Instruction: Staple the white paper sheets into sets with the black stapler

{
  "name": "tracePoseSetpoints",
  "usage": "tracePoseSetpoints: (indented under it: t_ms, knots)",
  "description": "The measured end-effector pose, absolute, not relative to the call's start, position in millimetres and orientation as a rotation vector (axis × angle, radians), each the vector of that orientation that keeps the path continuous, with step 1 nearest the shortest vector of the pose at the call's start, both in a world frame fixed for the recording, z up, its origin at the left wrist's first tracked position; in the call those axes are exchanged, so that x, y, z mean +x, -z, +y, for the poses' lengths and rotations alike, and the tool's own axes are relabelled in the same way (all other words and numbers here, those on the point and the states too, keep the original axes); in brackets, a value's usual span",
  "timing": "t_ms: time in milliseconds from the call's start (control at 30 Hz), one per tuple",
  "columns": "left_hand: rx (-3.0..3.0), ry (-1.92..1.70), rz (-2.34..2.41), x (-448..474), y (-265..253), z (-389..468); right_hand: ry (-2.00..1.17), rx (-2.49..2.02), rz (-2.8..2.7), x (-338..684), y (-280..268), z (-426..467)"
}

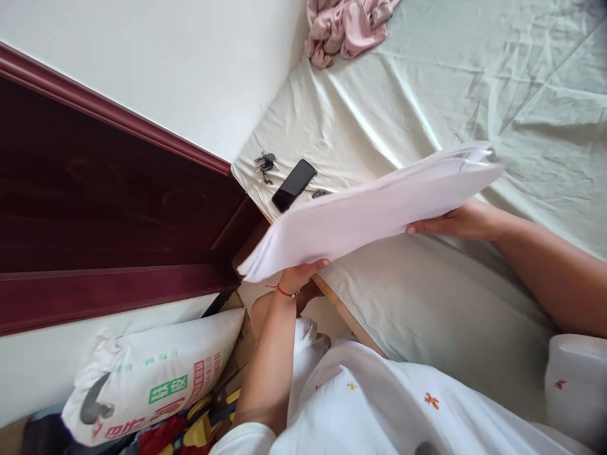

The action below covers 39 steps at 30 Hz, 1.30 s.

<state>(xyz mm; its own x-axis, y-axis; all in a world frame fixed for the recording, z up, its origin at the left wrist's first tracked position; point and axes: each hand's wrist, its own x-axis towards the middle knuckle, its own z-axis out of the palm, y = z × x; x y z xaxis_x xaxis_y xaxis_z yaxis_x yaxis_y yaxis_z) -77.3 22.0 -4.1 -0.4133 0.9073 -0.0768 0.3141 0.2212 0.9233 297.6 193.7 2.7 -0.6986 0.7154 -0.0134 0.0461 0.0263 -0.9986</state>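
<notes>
Both my hands hold a long, flat white folded bundle (365, 218) by its near edge, above the corner of the bed. Thin layers show at its two ends; whether it is cloth or paper I cannot tell. My left hand (301, 275), with a red string at the wrist, grips it toward the left end, thumb on top and fingers hidden beneath. Toward the right end, my right hand (455, 221) has its thumb along the near edge, its other fingers mostly hidden under the bundle. Just beyond, a black phone (294, 185) lies on the pale green bedsheet (427, 107).
Keys (266, 162) rest near the phone, and a small dark object (320, 194) is partly covered by the bundle. Pink cloth (348, 28) lies by the wall. At left are a dark red wooden panel (109, 183) and, below, a printed white sack (161, 373).
</notes>
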Motion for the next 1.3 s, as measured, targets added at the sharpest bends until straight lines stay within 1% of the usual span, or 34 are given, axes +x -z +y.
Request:
tracePoseSetpoints:
  t_ms: [200,433,533,633,733,833,933,1100,1200,1300]
  knots:
    - [1.013,-1.109,1.86,-64,9,24,-1.691,-0.831,-1.825,298,11,195]
    - [1.066,-1.252,1.877,-58,7,25,-1.803,-0.951,-1.784,300,14,197]
    - [1.023,-1.1,1.817,-53,-6,21,-1.959,-0.956,-1.748,302,7,198]
    - [1.045,-0.924,1.794,-52,-29,16,-2.068,-0.906,-1.489,302,0,202]
    - [1.074,-0.773,1.762,-56,-57,16,-1.983,-0.852,-1.232,305,-5,208]
    - [1.043,-0.55,1.642,-60,-84,23,-1.946,-0.889,-1.18,313,-9,214]
    - [1.08,-0.342,1.517,-59,-104,39,-2.046,-0.903,-1.29,322,-14,219]
    - [1.211,-0.067,1.351,-43,-115,76,-2.334,-0.733,-1.79,332,-26,221]
    - [1.237,0.051,1.257,-30,-109,96,-2.344,-0.629,-1.929,331,-28,219]
    - [1.211,0.08,1.212,-22,-95,110,-2.273,-0.77,-1.893,324,-19,215]
